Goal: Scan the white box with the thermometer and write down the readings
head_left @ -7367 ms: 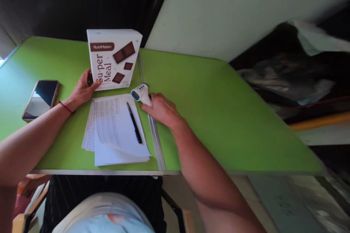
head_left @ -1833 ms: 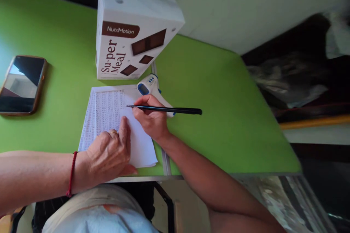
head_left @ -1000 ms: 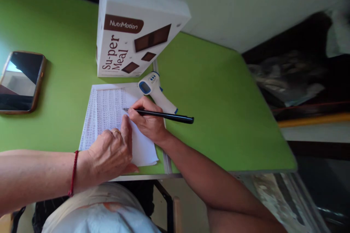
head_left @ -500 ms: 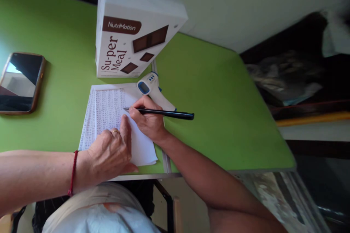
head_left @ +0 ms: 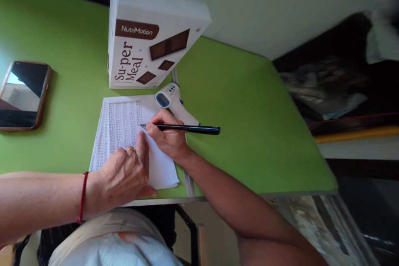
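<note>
Stacked sheets of paper point(head_left: 160, 162) lie near the front edge of the table; the top sheet carries dense columns of handwriting on its left part. My left hand point(head_left: 126, 170) presses on the paper, index finger stretched out and thumb spread, holding nothing. A black pen point(head_left: 193, 129) is pinched in my right hand point(head_left: 170, 135), its tip at the right edge of the written columns, just above my left index fingertip. Just beyond my right hand lies a white and blue infrared thermometer point(head_left: 177, 106), its handle partly behind that hand.
A tall white NutriMotion box point(head_left: 156, 37) stands behind the paper on the green table point(head_left: 243, 133). At the left lies a phone point(head_left: 23, 93) in a brown case. To the right of the table is a dark shelf with crumpled bags point(head_left: 327, 87).
Both hands keep almost the same pose, the pen still at the paper. The whole view has shifted very slightly.
</note>
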Motion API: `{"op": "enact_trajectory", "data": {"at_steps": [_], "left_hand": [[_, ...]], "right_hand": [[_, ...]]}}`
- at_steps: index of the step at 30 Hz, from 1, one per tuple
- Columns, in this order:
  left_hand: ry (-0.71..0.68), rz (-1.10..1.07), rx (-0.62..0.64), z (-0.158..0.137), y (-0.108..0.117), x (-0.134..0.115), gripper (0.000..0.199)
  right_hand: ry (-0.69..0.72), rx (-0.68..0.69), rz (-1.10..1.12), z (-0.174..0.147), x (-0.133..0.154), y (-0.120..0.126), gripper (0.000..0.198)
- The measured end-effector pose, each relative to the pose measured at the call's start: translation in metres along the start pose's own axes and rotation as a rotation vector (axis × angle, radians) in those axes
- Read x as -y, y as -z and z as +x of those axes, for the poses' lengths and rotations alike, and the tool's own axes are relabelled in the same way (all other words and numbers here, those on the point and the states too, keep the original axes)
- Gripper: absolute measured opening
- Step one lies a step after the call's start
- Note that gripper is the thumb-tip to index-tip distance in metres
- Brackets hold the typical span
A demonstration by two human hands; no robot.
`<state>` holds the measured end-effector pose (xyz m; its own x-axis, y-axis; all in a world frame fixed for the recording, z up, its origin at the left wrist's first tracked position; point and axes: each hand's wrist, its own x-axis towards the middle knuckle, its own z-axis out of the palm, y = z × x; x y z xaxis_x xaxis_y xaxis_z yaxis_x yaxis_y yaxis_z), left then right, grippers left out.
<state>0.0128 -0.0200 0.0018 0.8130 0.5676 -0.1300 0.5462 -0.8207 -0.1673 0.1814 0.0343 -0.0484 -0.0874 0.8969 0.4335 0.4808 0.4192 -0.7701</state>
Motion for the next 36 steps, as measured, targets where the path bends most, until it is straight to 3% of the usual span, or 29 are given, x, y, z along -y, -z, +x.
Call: {"op": "enact_trajectory", "data": {"at_steps": [9, 22, 31, 36], "left_hand": [[0.007, 0.010, -0.014, -0.0013, -0.0029, -0.0010, 0.110], [0.014, -0.010, -0.025, -0.0025, -0.0012, 0.0005, 0.098], [0.035, 0.047, -0.081, -0.0034, -0.0072, -0.0029, 0.107], [0.025, 0.045, -0.037, -0.0028, -0.0031, -0.0007, 0.104]], "right_hand": [[-0.015, -0.022, -0.027, 0.0006, -0.0005, -0.0003, 0.018], [-0.013, -0.024, -0.028, 0.0005, 0.0012, -0.0007, 0.018], [-0.009, -0.099, -0.020, 0.0028, -0.0024, -0.0002, 0.017], [0.035, -0.084, -0.023, 0.0018, -0.0014, 0.0000, 0.019]]}}
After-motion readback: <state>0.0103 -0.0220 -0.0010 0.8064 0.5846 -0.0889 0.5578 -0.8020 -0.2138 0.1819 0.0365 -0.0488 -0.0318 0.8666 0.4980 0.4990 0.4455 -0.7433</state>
